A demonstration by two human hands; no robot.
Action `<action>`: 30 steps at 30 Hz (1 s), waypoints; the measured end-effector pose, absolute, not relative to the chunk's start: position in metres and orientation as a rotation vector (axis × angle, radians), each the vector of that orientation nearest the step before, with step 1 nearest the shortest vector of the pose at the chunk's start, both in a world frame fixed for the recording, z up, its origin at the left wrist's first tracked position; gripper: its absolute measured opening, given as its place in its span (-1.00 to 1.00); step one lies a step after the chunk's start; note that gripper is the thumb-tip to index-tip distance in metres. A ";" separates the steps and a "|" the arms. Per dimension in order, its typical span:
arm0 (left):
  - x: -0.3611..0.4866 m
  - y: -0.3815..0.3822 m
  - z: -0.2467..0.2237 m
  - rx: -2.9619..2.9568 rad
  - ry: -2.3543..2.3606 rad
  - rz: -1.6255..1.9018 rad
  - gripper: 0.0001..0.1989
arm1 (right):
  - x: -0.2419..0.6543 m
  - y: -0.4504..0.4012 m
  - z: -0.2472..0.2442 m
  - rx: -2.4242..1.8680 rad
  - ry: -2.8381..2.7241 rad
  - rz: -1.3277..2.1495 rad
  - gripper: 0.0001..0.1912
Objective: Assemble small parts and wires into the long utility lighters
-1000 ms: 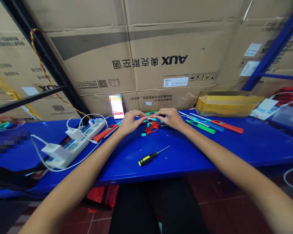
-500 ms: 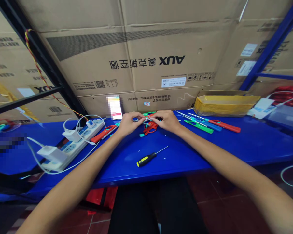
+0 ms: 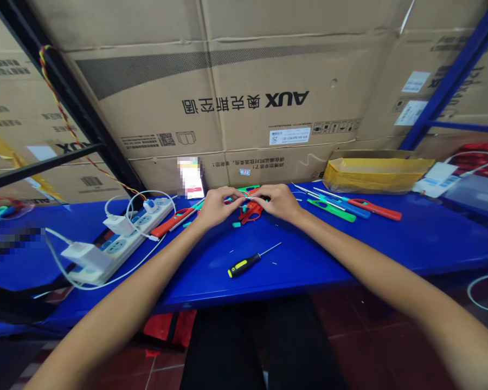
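Note:
My left hand (image 3: 218, 207) and my right hand (image 3: 278, 200) meet over the back middle of the table, with thumbs and fingertips pinched. Between them is a small, thin, pale wire-like piece (image 3: 249, 197); its details are too small to make out. Just beneath the fingers lie red plastic casing pieces (image 3: 252, 211), and a small teal part (image 3: 236, 224) rests beside them. In front of my hands a black and yellow screwdriver (image 3: 244, 265) lies on the blue table, its shaft pointing right and away.
Red, green and blue long-necked lighters (image 3: 376, 209) lie at right, before a yellow-taped cardboard box (image 3: 378, 173). Another red lighter (image 3: 173, 222) is beside a white power strip (image 3: 126, 241) with chargers and cables. A phone (image 3: 192, 181) leans against the large carton (image 3: 244, 76).
My left fingertips have shifted slightly right, closer to my right ones. The strands that showed between the hands are now mostly hidden. The screwdriver and lighters stay put.

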State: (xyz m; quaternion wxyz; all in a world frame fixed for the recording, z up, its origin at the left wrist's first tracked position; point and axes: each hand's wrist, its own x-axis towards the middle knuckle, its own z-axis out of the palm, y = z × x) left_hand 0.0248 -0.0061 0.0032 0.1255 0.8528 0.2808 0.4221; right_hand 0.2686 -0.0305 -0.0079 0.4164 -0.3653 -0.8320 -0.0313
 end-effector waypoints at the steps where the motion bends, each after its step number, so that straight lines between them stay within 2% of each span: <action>1: 0.025 -0.007 0.003 2.486 0.818 1.227 -0.84 | 0.269 -0.031 -0.008 -0.919 -2.092 -0.081 -0.85; 20: 0.022 -0.004 0.009 2.533 0.816 1.284 -0.86 | 0.275 -0.028 -0.002 -0.902 -2.095 -0.093 -0.83; 30: 0.021 -0.003 0.008 2.553 0.808 1.286 -0.88 | 0.272 -0.025 -0.009 -0.846 -2.078 0.010 -0.85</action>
